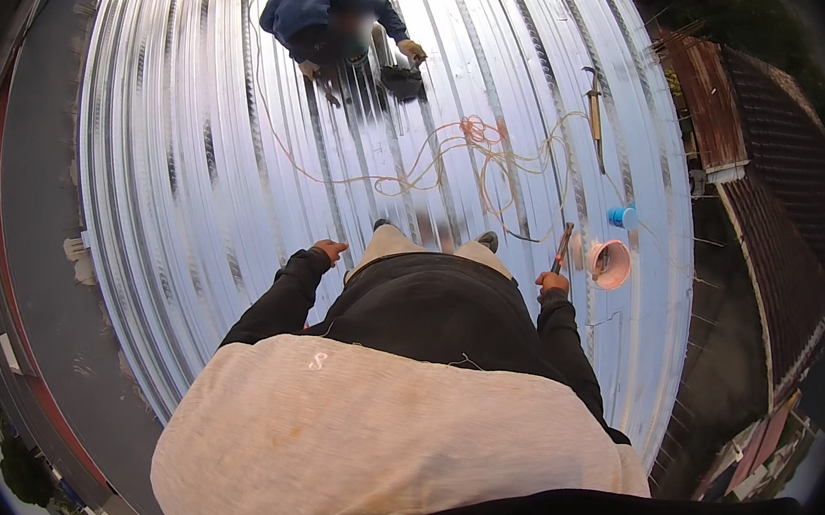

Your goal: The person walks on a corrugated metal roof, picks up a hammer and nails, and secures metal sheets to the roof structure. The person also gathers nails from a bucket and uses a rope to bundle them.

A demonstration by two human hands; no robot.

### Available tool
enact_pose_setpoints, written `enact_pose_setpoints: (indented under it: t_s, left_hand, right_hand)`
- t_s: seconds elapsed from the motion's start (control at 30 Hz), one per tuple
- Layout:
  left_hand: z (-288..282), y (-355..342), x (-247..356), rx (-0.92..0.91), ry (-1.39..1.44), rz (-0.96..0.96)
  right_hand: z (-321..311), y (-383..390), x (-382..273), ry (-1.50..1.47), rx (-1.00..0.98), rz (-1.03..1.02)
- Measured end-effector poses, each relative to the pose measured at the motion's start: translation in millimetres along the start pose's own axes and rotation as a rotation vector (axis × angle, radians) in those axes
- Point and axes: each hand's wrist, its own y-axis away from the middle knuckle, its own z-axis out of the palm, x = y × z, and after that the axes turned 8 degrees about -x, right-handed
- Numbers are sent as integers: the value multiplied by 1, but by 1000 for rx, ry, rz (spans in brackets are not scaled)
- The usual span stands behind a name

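Out to my left side, my left hand (331, 251) hangs over the ribbed metal sheeting (207, 206). Its fingers are loosely bent and partly apart, and nothing shows in them. My right hand (553, 282) is closed round the handle of a hammer (564, 245) with red and dark parts, its head pointing away from me. Just right of the hammer a pink bucket (609, 265) stands on the sheeting, with something unclear inside. Beyond the bucket lies a small blue container (623, 216).
A co-worker (322, 17) in dark blue and gloves crouches ahead, a dark tool (403, 82) close to one glove. A tangled hose or cord (481, 134) crosses the sheeting. Farther right lies a long-handled tool (595, 116). Beyond the right edge are rusty roofs (774, 215).
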Motion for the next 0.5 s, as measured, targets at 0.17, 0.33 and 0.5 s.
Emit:
enact_pose_setpoints:
  t_s: [0.17, 0.33, 0.5]
  left_hand:
    - [-38, -28, -135, 380, -290, -202]
    - [-34, -26, -95, 224, 380, 9]
    - [-12, -6, 17, 140, 228, 191]
  right_hand:
    - [-36, -6, 65, 127, -6, 319]
    - [-28, -18, 133, 586, -179, 121]
    - [7, -19, 158, 522, -119, 137]
